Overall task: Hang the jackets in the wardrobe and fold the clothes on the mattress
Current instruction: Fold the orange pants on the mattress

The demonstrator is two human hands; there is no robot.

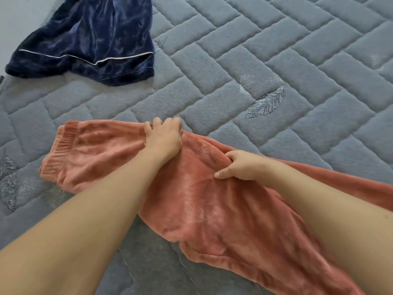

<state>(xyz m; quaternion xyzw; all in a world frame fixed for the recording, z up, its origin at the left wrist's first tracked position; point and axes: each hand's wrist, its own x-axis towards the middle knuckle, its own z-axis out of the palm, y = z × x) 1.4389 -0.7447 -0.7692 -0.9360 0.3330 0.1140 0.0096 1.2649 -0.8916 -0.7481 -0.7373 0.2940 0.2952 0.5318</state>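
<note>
One camera, worn on the person's head, looks forward and steeply down onto the mattress (276,50) from close above. Both forearms reach in from the bottom edge, large in the wide-angle view; the mattress fills nearly the whole picture, stretching away toward the top.

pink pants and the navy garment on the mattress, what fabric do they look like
The pink ribbed-cuff pants look like plush fleece or velour: a soft, matte nap with faint sheen streaks where it is brushed. The navy garment with white piping looks like velvet or velour, judging by glossy highlights along its folds. The grey quilted mattress shows a fuzzy, knit-like cover. Exact fibres cannot be told.
</note>
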